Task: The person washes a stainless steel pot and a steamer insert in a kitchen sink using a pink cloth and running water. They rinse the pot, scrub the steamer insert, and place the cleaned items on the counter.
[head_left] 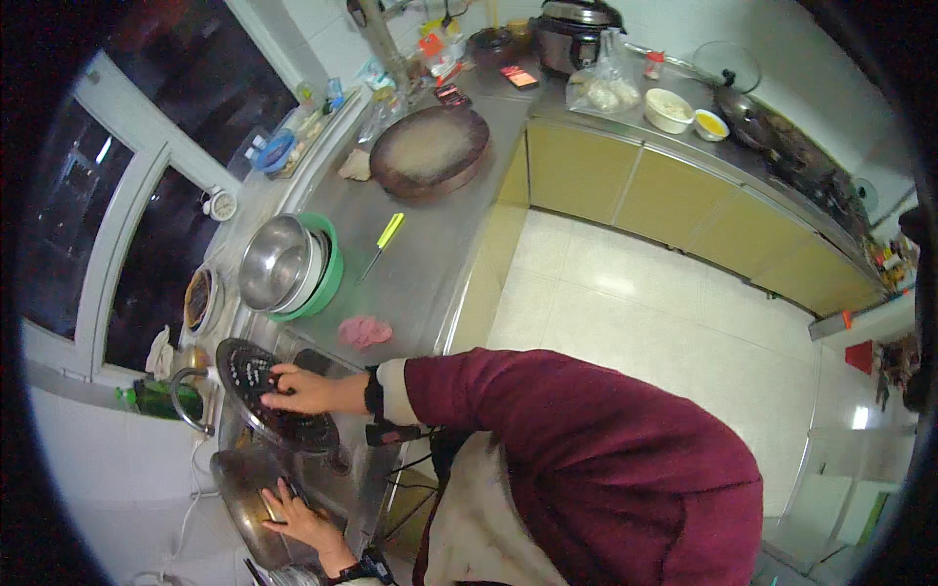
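Observation:
My right hand (305, 392) reaches over the sink. Its fingers are apart and lie on a dark round perforated plate (256, 367), which leans at a tilt below the curved faucet (178, 402). My left hand (301, 523), lower in the view, rests with spread fingers on a round metal pot or lid (239, 488), brownish and shiny. What lies under the plate in the sink is hidden. A crumpled pink cloth (363, 332) lies on the counter beside the sink.
Stacked metal bowls (277, 262) sit in a green basin (330, 283). Past them are a yellow-handled tool (389, 232) with a thin shaft and a thick round chopping board (430, 151). A green bottle (166, 398) stands by the faucet. An electric cooker (570, 44) occupies the far corner.

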Action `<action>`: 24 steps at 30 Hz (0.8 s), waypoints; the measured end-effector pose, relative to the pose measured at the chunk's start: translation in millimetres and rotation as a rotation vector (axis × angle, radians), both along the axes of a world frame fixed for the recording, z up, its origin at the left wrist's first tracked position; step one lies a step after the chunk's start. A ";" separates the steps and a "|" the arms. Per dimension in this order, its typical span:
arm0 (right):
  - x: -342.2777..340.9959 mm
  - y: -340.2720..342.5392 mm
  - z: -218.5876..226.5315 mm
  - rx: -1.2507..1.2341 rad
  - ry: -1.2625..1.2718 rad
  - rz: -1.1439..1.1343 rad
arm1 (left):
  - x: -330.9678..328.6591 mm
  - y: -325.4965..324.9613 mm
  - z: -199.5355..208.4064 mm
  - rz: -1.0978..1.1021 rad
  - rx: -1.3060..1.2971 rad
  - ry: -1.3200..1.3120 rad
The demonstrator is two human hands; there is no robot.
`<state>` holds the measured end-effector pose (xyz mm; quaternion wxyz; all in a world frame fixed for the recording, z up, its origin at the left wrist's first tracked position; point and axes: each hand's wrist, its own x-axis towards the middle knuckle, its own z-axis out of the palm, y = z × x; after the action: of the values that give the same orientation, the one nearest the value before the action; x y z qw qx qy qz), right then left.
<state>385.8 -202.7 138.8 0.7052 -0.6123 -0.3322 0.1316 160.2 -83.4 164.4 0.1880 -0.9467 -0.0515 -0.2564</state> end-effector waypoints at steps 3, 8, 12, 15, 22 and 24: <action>10.4 -22.4 7.3 0.040 0.009 0.035 | 2.5 -16.2 4.2 -0.019 0.022 -0.004; 22.5 -65.1 12.5 0.006 0.124 0.063 | 10.5 -45.7 5.8 0.004 0.068 0.050; 34.5 -102.9 13.4 0.004 0.219 0.151 | 14.0 -58.9 -3.1 0.029 0.054 0.096; 45.3 -131.1 11.3 0.020 0.469 0.324 | 17.9 -58.5 -3.8 0.049 0.060 0.019; 84.2 -203.4 27.2 0.384 0.971 0.248 | 3.4 -75.7 53.5 0.513 -0.577 -0.824; 96.2 -228.6 38.2 0.237 0.423 0.058 | -1.2 -95.2 63.8 0.414 -0.991 -1.066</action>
<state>482.0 -431.3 177.0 0.8220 -0.4742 -0.2077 0.2372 159.0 -178.7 228.2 -0.2654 -0.6393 -0.4215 -0.5858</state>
